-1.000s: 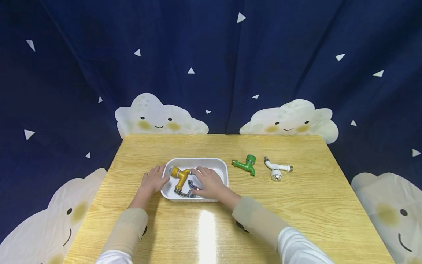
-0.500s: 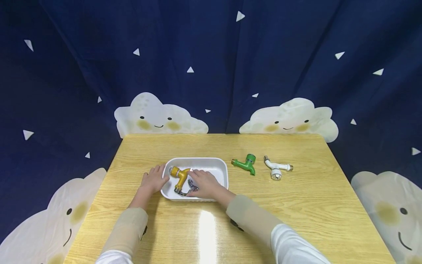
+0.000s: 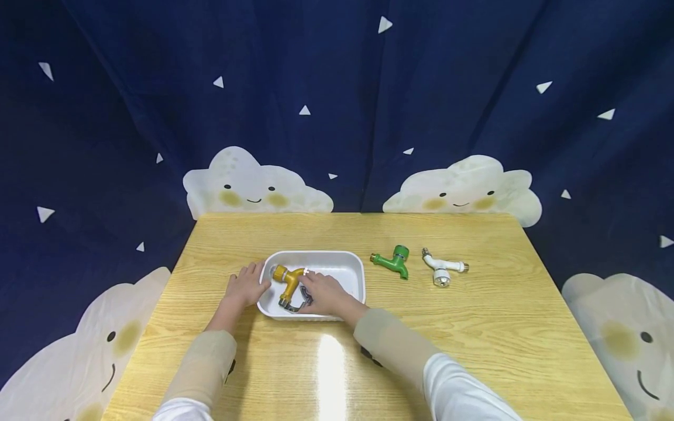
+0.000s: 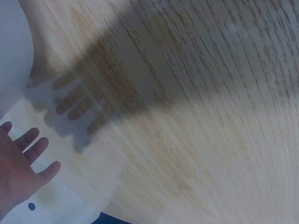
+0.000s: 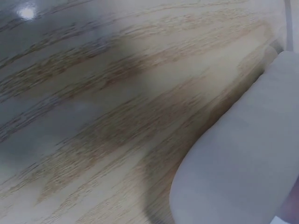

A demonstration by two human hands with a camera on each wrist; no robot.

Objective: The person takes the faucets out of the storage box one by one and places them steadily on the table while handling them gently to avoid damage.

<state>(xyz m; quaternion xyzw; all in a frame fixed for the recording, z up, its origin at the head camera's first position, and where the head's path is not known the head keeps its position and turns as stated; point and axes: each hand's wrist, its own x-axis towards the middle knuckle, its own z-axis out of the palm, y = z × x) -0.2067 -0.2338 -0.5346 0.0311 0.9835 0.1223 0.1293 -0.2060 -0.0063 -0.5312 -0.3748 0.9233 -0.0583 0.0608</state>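
In the head view you have four taps and one white tray: a yellow tap and a chrome tap inside, a green tap and a white tap toward the table's far right corner. A navy curtain (smiling clouds along it) hangs behind the wooden top. Your left hand rests at the tray's left rim; your right hand partly hides the chrome tap, its grip unclear. The left wrist view shows your left fingers spread. In the right wrist view, a pale rounded shape borders the wood.
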